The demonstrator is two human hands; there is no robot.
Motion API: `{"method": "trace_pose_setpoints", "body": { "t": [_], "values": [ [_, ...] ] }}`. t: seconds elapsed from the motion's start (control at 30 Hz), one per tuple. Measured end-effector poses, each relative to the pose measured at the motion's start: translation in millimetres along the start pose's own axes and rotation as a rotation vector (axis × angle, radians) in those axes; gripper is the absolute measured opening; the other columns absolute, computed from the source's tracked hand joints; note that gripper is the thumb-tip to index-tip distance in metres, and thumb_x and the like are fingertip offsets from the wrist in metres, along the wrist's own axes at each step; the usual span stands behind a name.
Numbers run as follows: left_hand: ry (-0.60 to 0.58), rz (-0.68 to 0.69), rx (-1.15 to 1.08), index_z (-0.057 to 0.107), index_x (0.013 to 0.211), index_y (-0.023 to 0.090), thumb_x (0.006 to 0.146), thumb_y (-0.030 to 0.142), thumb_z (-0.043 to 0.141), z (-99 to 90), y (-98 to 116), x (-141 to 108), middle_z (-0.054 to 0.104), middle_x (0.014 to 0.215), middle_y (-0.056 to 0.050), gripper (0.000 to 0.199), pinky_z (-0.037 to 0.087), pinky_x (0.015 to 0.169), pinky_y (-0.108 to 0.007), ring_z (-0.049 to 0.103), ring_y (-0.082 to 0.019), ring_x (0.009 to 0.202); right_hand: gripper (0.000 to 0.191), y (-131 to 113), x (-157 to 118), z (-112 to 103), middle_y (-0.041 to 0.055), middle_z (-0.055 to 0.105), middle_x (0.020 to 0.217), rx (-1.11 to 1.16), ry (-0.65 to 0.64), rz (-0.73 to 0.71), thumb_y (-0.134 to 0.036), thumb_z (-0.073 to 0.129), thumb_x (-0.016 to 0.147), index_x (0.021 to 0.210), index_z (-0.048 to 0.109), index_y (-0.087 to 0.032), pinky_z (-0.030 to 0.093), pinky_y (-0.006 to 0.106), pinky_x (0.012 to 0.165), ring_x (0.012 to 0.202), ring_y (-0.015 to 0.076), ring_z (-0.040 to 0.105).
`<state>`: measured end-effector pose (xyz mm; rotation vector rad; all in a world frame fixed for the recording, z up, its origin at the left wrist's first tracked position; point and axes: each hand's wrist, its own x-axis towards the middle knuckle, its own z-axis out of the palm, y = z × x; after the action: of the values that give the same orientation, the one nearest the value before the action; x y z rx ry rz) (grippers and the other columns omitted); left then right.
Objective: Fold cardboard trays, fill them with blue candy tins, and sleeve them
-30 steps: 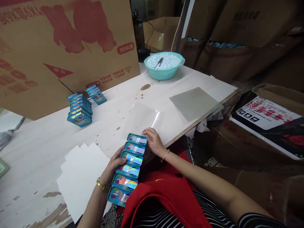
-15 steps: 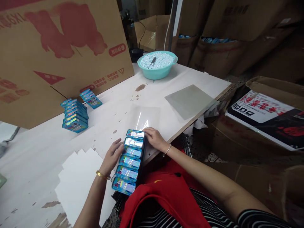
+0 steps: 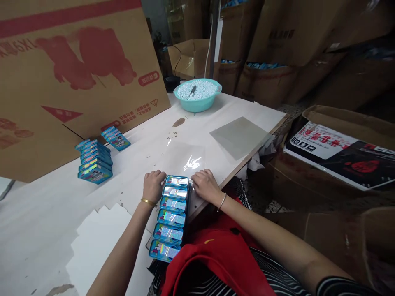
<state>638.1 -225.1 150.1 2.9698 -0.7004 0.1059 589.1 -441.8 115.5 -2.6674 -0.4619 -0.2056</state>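
Note:
A row of several blue tins (image 3: 171, 218) with shiny labels runs from the table's near edge away from me. Beyond its far end lies a clear plastic sheet (image 3: 188, 158) with bright glare on it. My left hand (image 3: 153, 184), fingers curled, is at the far left of the row and appears to pinch the sheet's near edge. Across the row, my right hand (image 3: 204, 183) is closed by the far right tin, seemingly on the same sheet. The fingertips are partly hidden.
White card sheets (image 3: 98, 242) lie fanned at the left. Stacked blue packs (image 3: 95, 164) stand against a large carton (image 3: 77, 65). A turquoise basin (image 3: 197, 105) of small pale beads is at the back, and a greyish sheet (image 3: 240, 137) at the right edge.
My left hand has moved from beside the row to its far end, and its fingers have closed. My right hand has curled near the far right tin. The sheet's glare has changed shape.

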Motion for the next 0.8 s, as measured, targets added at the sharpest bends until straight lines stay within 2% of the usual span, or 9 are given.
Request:
{"method": "trace_pose_setpoints", "body": {
  "t": [0.1,0.27,0.5,0.63,0.7,0.8],
  "values": [
    [0.010,-0.005,-0.108,0.056,0.065,0.019,0.079,0.022,0.050,-5.8,-4.0,2.3,0.061,0.068,-0.004,0.015,0.031,0.069,-0.033,0.054,-0.019,0.069,0.022,-2.2,2.6,-1.6,0.0059,0.063,0.077,-0.025,0.080,0.063,-0.015,0.043,0.091,0.076,0.058,-0.015,0.027,0.032,0.075,0.076,0.0179,0.052],
    [-0.053,-0.054,-0.249,0.058,0.058,0.019,0.074,0.028,0.053,-16.7,-8.1,11.3,0.060,0.059,-0.002,0.019,0.032,0.060,-0.027,0.051,-0.014,0.056,0.023,-12.8,8.4,-11.9,0.0048,0.062,0.074,-0.007,0.182,0.104,-0.020,0.038,0.094,0.078,0.055,-0.016,0.026,0.031,0.069,0.070,0.0167,0.052],
    [-0.172,-0.132,-0.294,0.063,0.060,0.019,0.077,0.032,0.050,-26.0,-4.3,14.0,0.061,0.058,-0.003,0.025,0.030,0.057,-0.027,0.051,-0.015,0.056,0.016,-24.2,7.0,-33.5,0.0012,0.061,0.072,0.136,0.128,0.127,-0.015,0.043,0.088,0.077,0.054,-0.017,0.028,0.027,0.061,0.065,0.0139,0.052],
    [-0.049,0.043,-0.054,0.059,0.055,0.018,0.080,0.028,0.048,-32.4,1.9,5.6,0.060,0.059,-0.005,0.029,0.030,0.065,-0.033,0.052,-0.017,0.061,0.018,-31.3,2.7,-36.3,0.0033,0.061,0.070,0.034,0.112,0.062,-0.014,0.042,0.087,0.075,0.055,-0.016,0.028,0.029,0.062,0.064,0.0150,0.051],
    [0.028,0.094,-0.033,0.058,0.055,0.017,0.083,0.028,0.047,-31.3,3.8,-1.2,0.060,0.060,-0.006,0.032,0.031,0.068,-0.034,0.052,-0.018,0.064,0.021,-33.6,-0.8,-34.3,0.0047,0.061,0.071,0.005,0.113,0.030,-0.015,0.040,0.089,0.076,0.056,-0.015,0.028,0.029,0.063,0.065,0.0151,0.051],
    [0.077,-0.055,-0.290,0.059,0.058,0.018,0.085,0.034,0.046,-22.8,4.1,-9.6,0.059,0.061,-0.004,0.034,0.033,0.065,-0.030,0.051,-0.015,0.062,0.024,-34.5,-3.8,-30.8,0.0054,0.063,0.074,0.013,0.118,-0.001,-0.016,0.038,0.092,0.080,0.058,-0.014,0.028,0.029,0.065,0.068,0.0145,0.052]
  ]
}}
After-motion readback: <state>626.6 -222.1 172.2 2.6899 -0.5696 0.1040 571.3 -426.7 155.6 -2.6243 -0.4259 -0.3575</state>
